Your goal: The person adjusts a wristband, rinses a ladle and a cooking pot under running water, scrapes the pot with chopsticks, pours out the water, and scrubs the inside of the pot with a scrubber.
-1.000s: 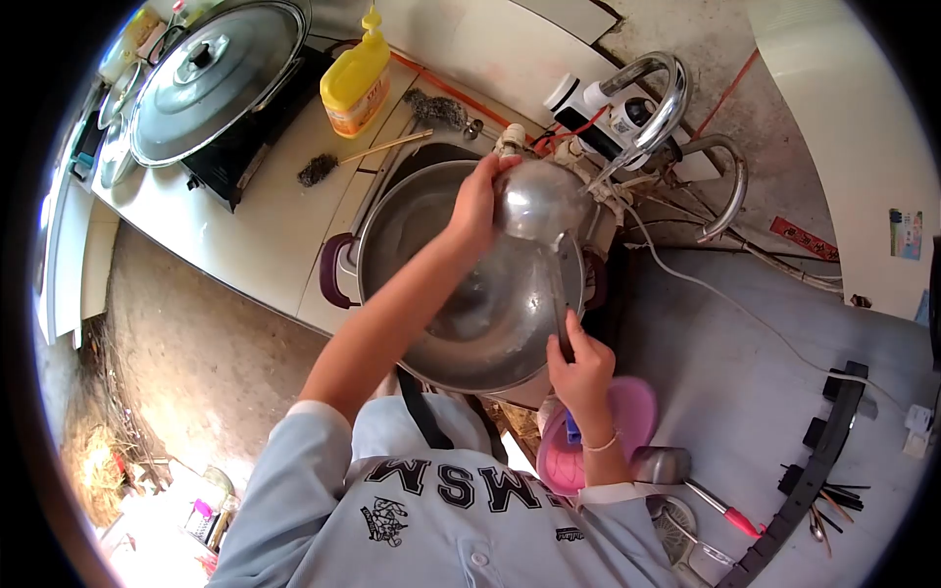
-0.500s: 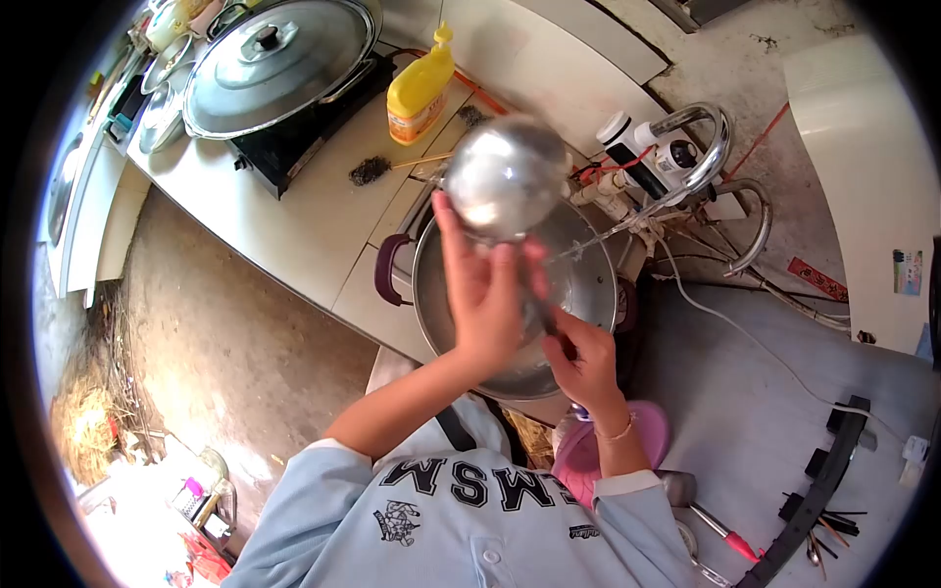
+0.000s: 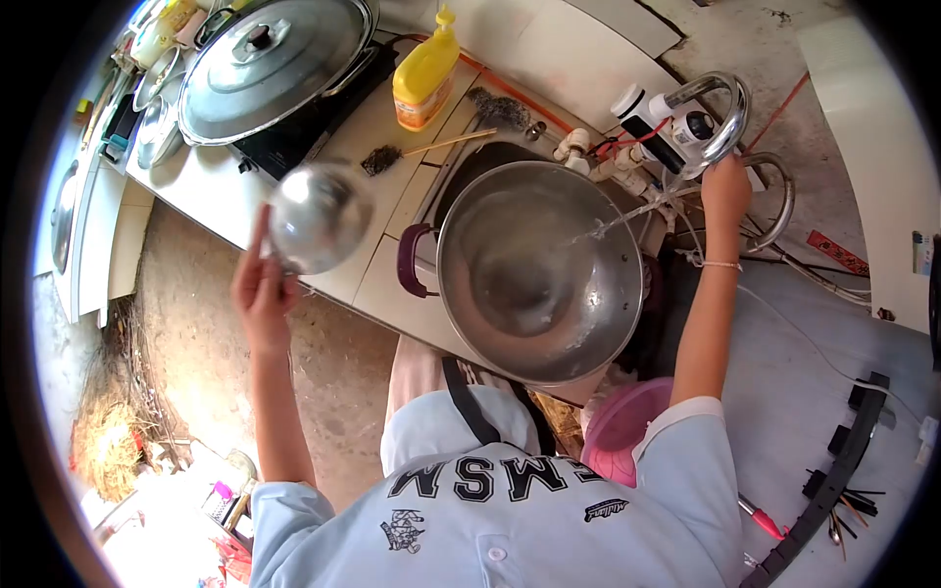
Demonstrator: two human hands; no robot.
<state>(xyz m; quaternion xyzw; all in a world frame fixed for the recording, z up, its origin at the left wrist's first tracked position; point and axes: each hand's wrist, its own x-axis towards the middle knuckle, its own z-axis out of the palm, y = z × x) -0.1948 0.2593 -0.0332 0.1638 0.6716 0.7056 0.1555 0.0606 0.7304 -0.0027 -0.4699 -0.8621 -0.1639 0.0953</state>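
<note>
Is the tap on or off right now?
On. A stream of water runs from the tap down into the big pan.

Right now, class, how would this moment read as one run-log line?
left hand: holding metal ladle | right hand: at chrome faucet | water stream: running into two-handled wok
</note>
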